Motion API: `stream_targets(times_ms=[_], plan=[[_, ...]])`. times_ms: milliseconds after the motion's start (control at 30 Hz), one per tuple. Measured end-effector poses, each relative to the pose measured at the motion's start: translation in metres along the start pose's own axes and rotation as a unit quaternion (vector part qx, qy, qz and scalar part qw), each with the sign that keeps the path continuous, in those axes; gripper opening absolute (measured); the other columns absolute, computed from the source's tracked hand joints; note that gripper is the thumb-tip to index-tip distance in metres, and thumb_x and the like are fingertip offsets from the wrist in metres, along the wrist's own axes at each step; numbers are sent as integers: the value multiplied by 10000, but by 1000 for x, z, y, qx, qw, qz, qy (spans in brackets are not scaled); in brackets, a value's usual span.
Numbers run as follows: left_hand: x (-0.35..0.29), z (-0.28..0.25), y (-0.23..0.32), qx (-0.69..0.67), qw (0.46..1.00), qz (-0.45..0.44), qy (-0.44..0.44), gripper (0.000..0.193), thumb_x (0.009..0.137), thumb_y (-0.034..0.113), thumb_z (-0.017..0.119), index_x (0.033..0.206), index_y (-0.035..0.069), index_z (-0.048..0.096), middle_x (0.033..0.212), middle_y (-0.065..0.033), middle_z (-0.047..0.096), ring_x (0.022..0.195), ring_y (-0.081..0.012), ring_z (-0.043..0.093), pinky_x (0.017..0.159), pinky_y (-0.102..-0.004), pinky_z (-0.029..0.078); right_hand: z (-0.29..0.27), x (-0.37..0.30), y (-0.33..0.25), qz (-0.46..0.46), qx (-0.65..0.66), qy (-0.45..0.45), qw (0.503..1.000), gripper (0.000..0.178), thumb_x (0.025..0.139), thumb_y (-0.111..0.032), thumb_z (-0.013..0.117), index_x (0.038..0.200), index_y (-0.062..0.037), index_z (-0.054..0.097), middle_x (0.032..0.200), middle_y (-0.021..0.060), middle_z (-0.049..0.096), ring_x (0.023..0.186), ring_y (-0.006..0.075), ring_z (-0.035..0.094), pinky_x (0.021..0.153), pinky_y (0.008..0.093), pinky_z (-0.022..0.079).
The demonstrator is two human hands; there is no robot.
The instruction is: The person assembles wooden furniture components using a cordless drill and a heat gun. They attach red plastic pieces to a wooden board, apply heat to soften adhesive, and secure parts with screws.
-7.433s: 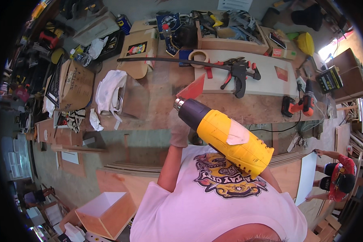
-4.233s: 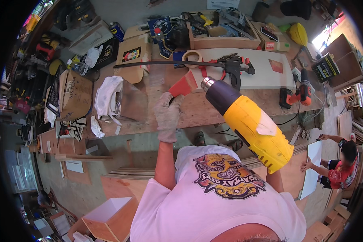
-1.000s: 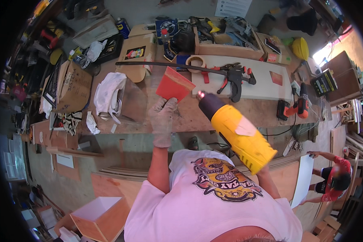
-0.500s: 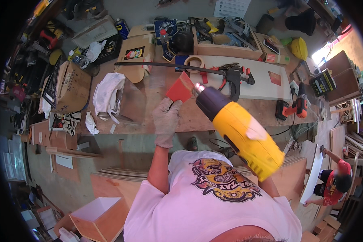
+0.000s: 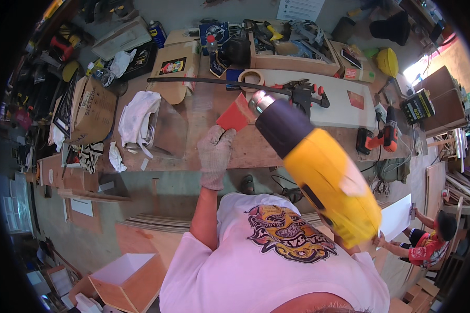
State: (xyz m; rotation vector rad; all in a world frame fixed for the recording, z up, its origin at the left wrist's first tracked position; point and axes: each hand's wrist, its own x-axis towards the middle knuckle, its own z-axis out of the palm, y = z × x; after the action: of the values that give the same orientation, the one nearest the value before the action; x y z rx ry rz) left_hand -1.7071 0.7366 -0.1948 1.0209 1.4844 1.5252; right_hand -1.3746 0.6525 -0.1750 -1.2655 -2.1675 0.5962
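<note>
My left hand (image 5: 215, 156), in a grey knit glove, holds a small red sheet (image 5: 235, 112) by its lower corner, raised over the wooden workbench (image 5: 203, 112). A heat gun (image 5: 318, 167) with a yellow body and black barrel fills the middle right. Its metal nozzle (image 5: 259, 100) points up and left and sits right beside the sheet's upper right edge. My right hand is hidden behind the gun's body, which it holds up in the air.
On the bench lie a long bar clamp (image 5: 297, 91), a tape roll (image 5: 253, 78), a white board (image 5: 344, 104), a white rag (image 5: 136, 117), a cardboard box (image 5: 91, 107) and an orange drill (image 5: 376, 138). Another person (image 5: 428, 242) crouches at lower right holding a white panel (image 5: 397, 216).
Over the last second the heat gun's nozzle rose to the red sheet's edge, and the sheet turned in my left hand, showing a narrower face. Earlier the gun hung lower, away from the sheet.
</note>
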Motion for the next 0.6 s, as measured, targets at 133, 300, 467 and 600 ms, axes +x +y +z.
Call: stream_targets(times_ms=[133, 300, 467, 600], plan=[[-4, 0, 4, -3, 1000, 4, -2, 32, 922, 73, 701, 933, 43, 701, 732, 53, 546, 619, -19, 478, 524, -233, 397, 4, 2, 5, 2, -16, -37, 999, 582, 771, -227, 800, 1305, -92, 613, 1291, 100, 654, 1216, 276, 594, 1034, 421, 427], [3, -1, 29, -174, 982, 11, 77, 153, 956, 88, 656, 1097, 26, 659, 869, 21, 613, 717, -49, 543, 619, -239, 460, 12, -9, 14, 78, 1, -58, 995, 632, 754, -222, 833, 1332, -112, 603, 1303, 88, 650, 1238, 265, 579, 1082, 416, 392], [13, -19, 22, -474, 875, -86, -45, 327, 1011, 144, 561, 1317, 31, 546, 984, -41, 638, 762, -123, 580, 680, -286, 512, 21, -62, 39, 60, 15, 6, 998, 651, 768, -169, 841, 1357, -102, 571, 1290, 82, 647, 1188, 256, 604, 1045, 416, 433], [16, -1, 6, -599, 752, -253, -109, 360, 1012, 159, 565, 1343, 22, 533, 907, -45, 622, 764, -147, 529, 713, -308, 459, 27, -52, 25, 25, 30, 20, 999, 597, 783, -172, 821, 1320, -91, 574, 1253, 81, 644, 1150, 247, 607, 1014, 408, 450]])
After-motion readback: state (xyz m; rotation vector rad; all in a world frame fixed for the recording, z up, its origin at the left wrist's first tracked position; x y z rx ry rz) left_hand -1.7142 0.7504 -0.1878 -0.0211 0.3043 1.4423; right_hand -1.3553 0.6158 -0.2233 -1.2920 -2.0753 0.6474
